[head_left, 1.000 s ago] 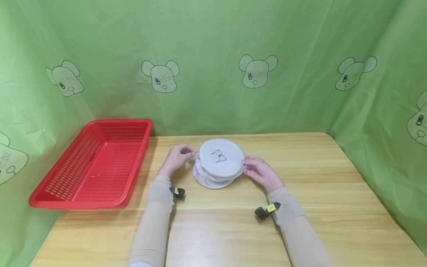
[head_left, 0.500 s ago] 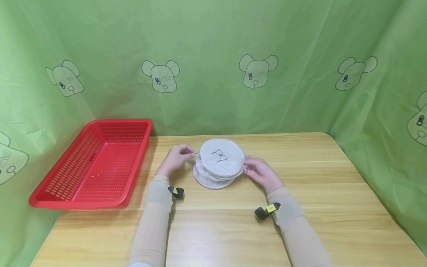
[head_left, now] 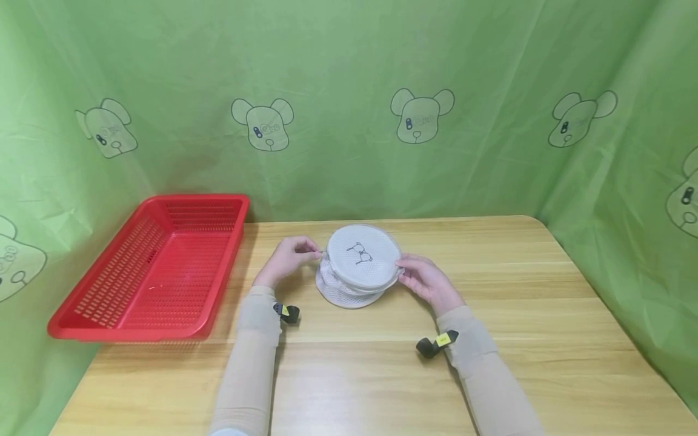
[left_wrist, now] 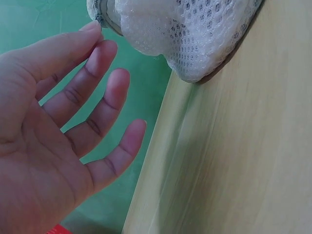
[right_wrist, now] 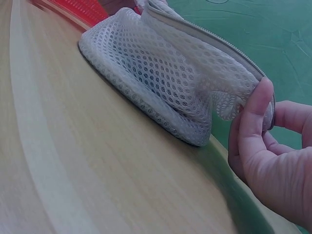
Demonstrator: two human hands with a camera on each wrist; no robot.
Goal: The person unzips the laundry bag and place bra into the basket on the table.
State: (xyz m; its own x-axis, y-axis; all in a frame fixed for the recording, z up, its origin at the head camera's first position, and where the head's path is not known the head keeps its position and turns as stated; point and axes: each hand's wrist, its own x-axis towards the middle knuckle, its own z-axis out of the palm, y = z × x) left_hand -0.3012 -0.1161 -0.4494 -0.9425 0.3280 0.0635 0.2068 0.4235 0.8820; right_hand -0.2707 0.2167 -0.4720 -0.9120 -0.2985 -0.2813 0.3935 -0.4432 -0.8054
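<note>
A round white mesh laundry bag (head_left: pixel 362 257) stands partly collapsed on the table, a small dark line drawing on its top. Its zipper (right_wrist: pixel 214 36) runs around the upper rim, and the side mesh sags in folds. At the bag's left, the thumb and index finger of my left hand (head_left: pixel 286 260) pinch the zipper edge; whether they hold the pull tab is hard to tell. The other left fingers are spread in the left wrist view. My right hand (head_left: pixel 427 280) grips the right side of the rim, thumb (right_wrist: pixel 258 102) on the zipper side and fingers behind.
A red plastic basket (head_left: pixel 220 290) with perforated walls stands at the left of the wooden table (head_left: pixel 354 381). Green curtains (head_left: pixel 343 169) with printed bear heads hang behind and at both sides. Each wrist carries a small black camera.
The bag's top has tilted up and shifted very slightly to the right. My left hand has moved only slightly and stays at the zipper edge; my right hand keeps its place.
</note>
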